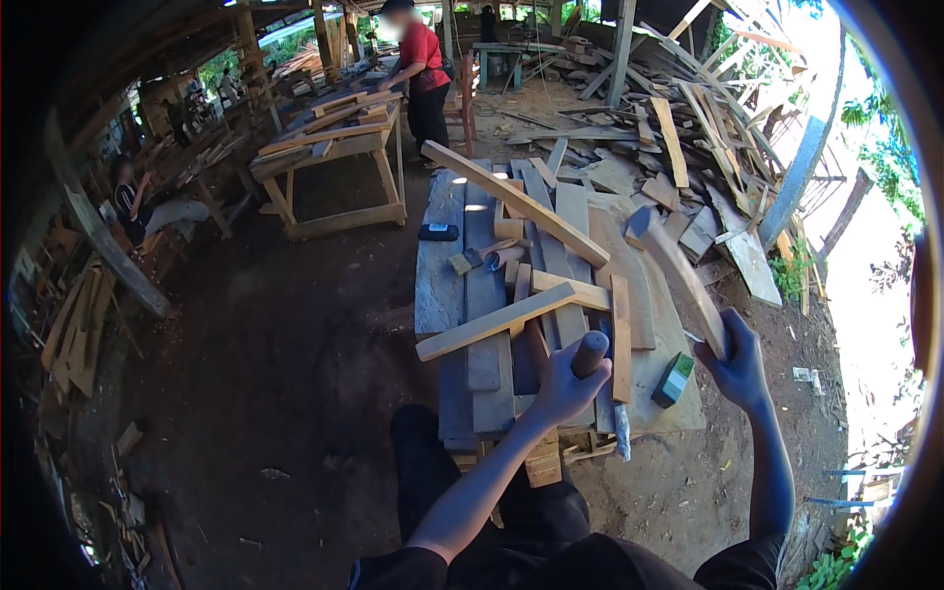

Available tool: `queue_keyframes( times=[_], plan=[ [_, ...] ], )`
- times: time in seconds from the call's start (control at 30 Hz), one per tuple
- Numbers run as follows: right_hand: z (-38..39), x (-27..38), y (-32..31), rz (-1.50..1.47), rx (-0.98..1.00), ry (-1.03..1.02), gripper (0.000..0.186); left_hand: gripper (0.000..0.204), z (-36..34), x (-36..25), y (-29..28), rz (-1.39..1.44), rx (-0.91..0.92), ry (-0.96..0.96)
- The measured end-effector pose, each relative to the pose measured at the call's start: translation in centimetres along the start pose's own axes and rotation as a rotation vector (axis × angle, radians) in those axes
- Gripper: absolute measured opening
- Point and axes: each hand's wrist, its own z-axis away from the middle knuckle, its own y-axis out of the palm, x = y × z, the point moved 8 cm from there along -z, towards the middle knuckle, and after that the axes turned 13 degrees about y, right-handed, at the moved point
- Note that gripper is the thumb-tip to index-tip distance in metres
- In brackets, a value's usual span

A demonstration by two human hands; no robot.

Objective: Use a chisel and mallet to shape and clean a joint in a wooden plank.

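My left hand point(562, 382) grips a round wooden handle point(590, 352) whose end sticks up above the fist; the tool's head is hidden. My right hand point(739, 366) holds the near end of a curved wooden piece point(677, 267) that reaches up and away over the workbench point(439, 267). Both hands hover over the near part of the plank-topped bench. A long pale slat point(495, 322) lies crosswise just left of my left hand.
A small green box point(675, 380) sits on a board beside my right hand. A hammer point(484, 258) and a black box point(439, 232) lie further up the bench. A scrap-wood pile point(669, 128) rises at right. A person in red point(423, 74) stands by another bench point(334, 147); someone sits at left point(138, 202).
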Motion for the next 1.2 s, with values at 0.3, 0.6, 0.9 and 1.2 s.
queue_keyframes(
  times=[0.3, 0.6, 0.9, 1.2],
  plan=[
    [1.4, 2.1, 1.3, 0.125, 0.076, -0.017, 0.039, 0.021, 0.1, -0.7, 0.0, 0.011, 0.000, 0.006],
    [0.4, -1.0, 0.0, -0.217, -0.088, 0.049, 0.031, 0.020, 0.0, -0.9, 0.4, 0.006, 0.015, 0.023],
    [1.7, 0.4, -0.4, -0.208, -0.078, -0.006, 0.030, 0.018, -0.5, 0.2, -0.4, 0.086, -0.015, -0.126],
    [2.3, -0.2, -0.3, -0.251, -0.094, -0.012, 0.029, 0.020, -0.7, 0.7, -1.5, 0.178, -0.068, -0.154]
  ],
)
